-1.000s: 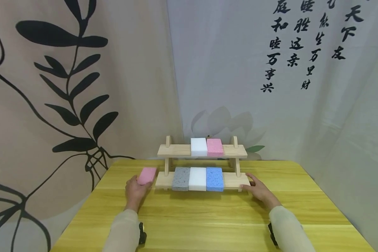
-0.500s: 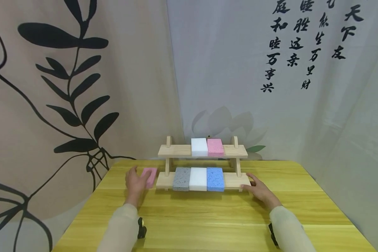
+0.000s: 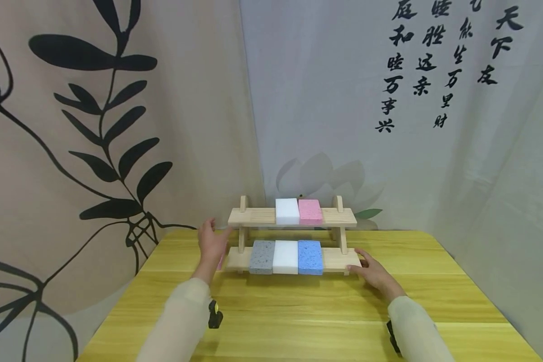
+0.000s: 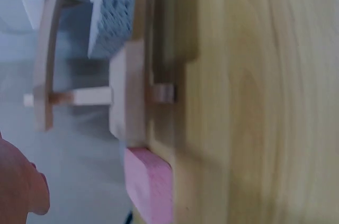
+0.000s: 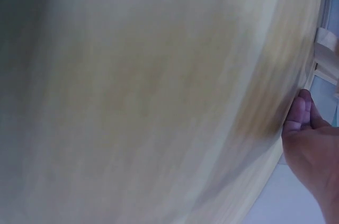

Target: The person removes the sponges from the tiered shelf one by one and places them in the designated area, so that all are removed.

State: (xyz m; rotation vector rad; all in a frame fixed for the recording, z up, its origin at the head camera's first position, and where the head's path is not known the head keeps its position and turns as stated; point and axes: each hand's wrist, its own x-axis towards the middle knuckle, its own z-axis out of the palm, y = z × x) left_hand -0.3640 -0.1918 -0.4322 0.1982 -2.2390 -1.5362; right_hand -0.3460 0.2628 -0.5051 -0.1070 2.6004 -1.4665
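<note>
A two-tier wooden rack (image 3: 335, 259) stands on the table. Its lower board bears a grey sponge (image 3: 262, 257), a white sponge (image 3: 285, 257) and a blue sponge (image 3: 309, 257) side by side. On the upper board sit another white sponge (image 3: 287, 211) and a pink one (image 3: 309, 211). My left hand (image 3: 211, 246), holding nothing, is raised with fingers spread beside the rack's left end. A loose pink sponge (image 4: 150, 184) lies on the table by that end, mostly hidden behind the hand in the head view. My right hand (image 3: 376, 277) grips the lower board's right end between thumb and fingers.
The wooden table (image 3: 280, 314) extends in front of the rack and to both sides. Close behind the rack hangs a pale cloth (image 3: 199, 125) printed with dark leaves and writing. Dark straps show at both wrists.
My left hand has let go of the loose pink sponge, leaving it by the rack's left end, and has risen forward and to the right. My right hand has stayed in place.
</note>
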